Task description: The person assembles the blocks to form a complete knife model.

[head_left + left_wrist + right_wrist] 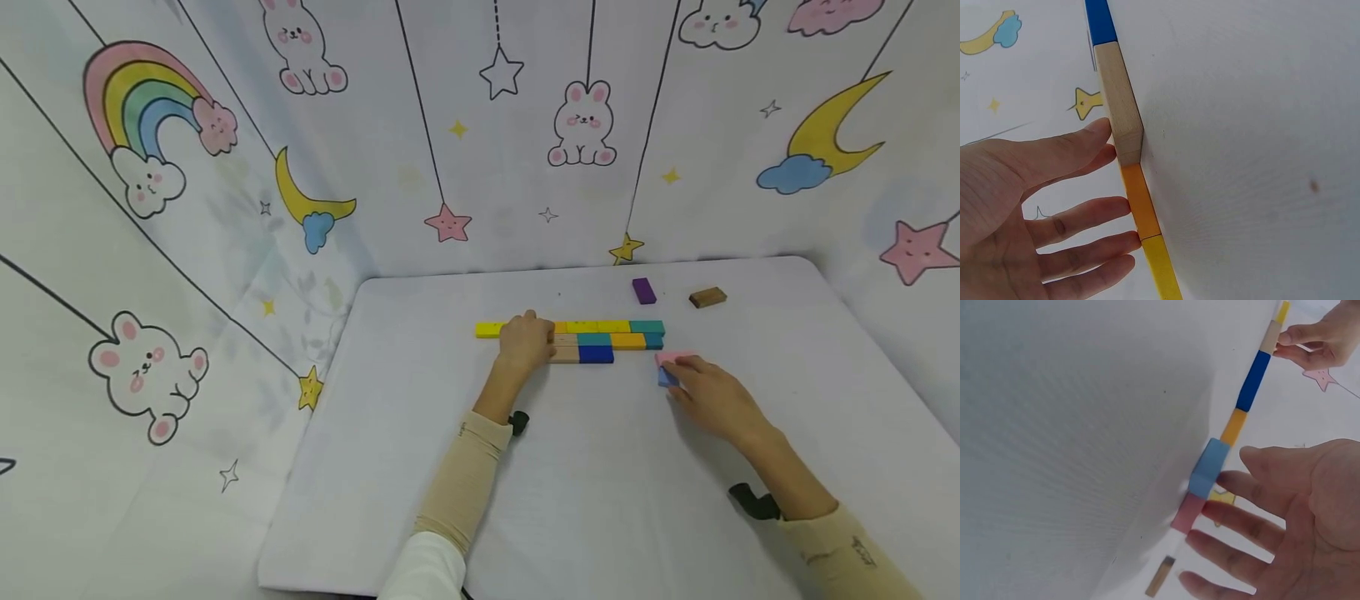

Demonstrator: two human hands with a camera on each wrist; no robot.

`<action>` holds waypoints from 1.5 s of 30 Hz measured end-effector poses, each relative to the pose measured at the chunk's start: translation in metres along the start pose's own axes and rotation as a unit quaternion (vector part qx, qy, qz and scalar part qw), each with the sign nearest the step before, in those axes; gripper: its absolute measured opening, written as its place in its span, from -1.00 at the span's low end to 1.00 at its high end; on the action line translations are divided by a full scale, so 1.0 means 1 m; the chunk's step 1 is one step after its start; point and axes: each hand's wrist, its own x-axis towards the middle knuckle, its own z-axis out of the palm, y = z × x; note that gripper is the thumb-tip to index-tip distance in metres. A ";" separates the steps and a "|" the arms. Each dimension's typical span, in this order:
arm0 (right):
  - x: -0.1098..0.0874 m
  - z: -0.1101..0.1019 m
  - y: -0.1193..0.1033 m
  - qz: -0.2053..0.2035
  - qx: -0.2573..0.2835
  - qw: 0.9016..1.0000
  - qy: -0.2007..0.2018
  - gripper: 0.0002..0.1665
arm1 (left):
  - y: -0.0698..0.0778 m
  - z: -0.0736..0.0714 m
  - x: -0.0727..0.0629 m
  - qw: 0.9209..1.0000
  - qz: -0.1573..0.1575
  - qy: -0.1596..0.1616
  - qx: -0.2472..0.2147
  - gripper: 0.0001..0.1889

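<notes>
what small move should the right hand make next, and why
Probably slide the light blue block left until it meets the dark blue block: that block ends the front row short of the row behind, leaving a gap, and the right hand's fingers are already at the light blue block and its pink neighbour.

White tabletop (pixel 360 483), rounded far corners. Blocks lay in packed rows across its far half: yellow block (pixel 489 330) at the back row's left end, teal block (pixel 647 326) at its right; plain wood block (pixel 564 355) beside dark blue block (pixel 596 354) in front. Pink block (pixel 667 357) touched light blue block (pixel 665 377) just right. Purple block (pixel 643 291) and brown block (pixel 708 297) lay apart, near the far edge.
</notes>
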 end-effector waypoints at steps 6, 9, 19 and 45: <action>0.003 0.000 -0.005 -0.003 -0.002 1.000 -0.002 -0.42 | 0.000 0.001 0.000 1.000 0.000 0.001 0.007 -0.81; 0.005 0.000 -0.009 -0.005 -0.001 1.000 -0.003 -0.44 | 0.000 0.002 0.001 1.000 0.001 0.002 0.012 -0.81; 0.009 0.001 -0.017 -0.014 -0.007 1.000 -0.007 -0.42 | 0.002 0.001 0.000 1.000 0.004 0.002 0.015 -0.82; 0.028 0.007 -0.032 -0.029 -0.009 0.999 -0.018 -0.40 | -0.001 0.000 0.001 1.000 0.003 0.000 0.020 -0.81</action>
